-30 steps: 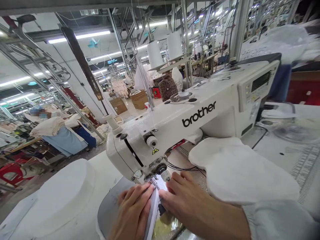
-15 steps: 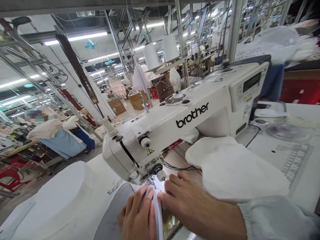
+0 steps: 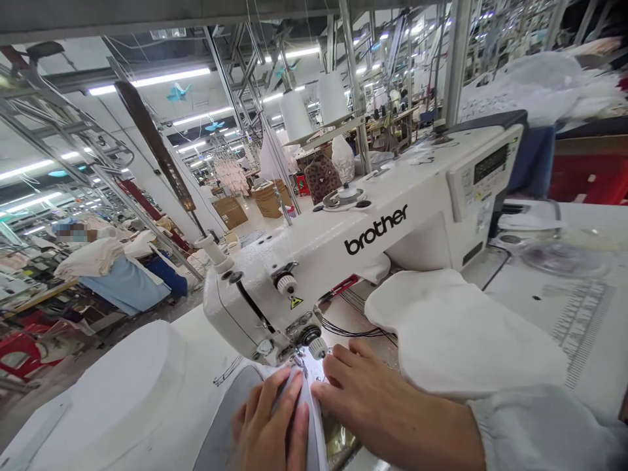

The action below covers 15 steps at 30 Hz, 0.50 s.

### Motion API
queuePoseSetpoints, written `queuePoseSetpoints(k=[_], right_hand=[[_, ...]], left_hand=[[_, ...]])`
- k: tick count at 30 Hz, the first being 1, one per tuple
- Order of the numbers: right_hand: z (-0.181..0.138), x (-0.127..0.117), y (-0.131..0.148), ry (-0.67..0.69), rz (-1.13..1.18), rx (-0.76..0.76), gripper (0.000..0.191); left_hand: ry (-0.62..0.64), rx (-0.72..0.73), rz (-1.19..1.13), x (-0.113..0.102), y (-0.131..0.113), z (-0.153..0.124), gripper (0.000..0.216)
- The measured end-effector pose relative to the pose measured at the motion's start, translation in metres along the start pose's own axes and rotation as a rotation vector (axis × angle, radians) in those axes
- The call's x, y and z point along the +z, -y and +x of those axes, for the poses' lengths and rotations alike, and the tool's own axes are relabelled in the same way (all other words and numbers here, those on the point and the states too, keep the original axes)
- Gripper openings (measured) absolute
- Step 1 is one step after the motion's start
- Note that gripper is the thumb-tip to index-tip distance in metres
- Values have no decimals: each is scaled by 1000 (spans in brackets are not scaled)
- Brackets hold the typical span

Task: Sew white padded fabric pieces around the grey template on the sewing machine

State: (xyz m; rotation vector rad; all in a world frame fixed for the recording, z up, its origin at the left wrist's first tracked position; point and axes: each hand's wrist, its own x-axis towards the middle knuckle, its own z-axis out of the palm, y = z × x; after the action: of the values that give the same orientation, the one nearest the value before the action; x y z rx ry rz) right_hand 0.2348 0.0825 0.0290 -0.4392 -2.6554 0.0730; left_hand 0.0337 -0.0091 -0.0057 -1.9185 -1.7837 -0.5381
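My left hand point(image 3: 272, 418) presses on a grey cloth piece with a white edge point(image 3: 226, 412), its fingertips just in front of the needle area. A fold of that cloth runs between its fingers and along its right side. My right hand point(image 3: 366, 396) is on the other side of the cloth edge, fingers curled and thumb tip by the edge; whatever lies under the curled fingers is hidden. Both hands are below the head of a white sewing machine point(image 3: 314, 261), whose lamp lights the presser foot point(image 3: 297, 360).
A white cloth piece point(image 3: 456, 333) lies on the machine bed to the right. A thick white padded shape point(image 3: 112, 392) rests at the left. Black cords point(image 3: 353, 327) and a red-handled tool point(image 3: 343, 286) are behind the needle area. Thread cones point(image 3: 297, 118) stand above.
The cloth between my hands has opened out flatter, with more grey showing beside my left fingers. Its grey left edge has shifted slightly right. Both hands stay nearly in place.
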Motion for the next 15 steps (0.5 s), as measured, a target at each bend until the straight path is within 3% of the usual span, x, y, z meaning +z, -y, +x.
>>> queuePoseSetpoints(k=[7,15], right_hand=[[-2,11,-3,-45,-18,19,10],[-2,18,-6,-51,11,55,12]], left_hand=[[50,-146,175,2,-24,-1,39],[64,-150,197,-2,-26,4,41]])
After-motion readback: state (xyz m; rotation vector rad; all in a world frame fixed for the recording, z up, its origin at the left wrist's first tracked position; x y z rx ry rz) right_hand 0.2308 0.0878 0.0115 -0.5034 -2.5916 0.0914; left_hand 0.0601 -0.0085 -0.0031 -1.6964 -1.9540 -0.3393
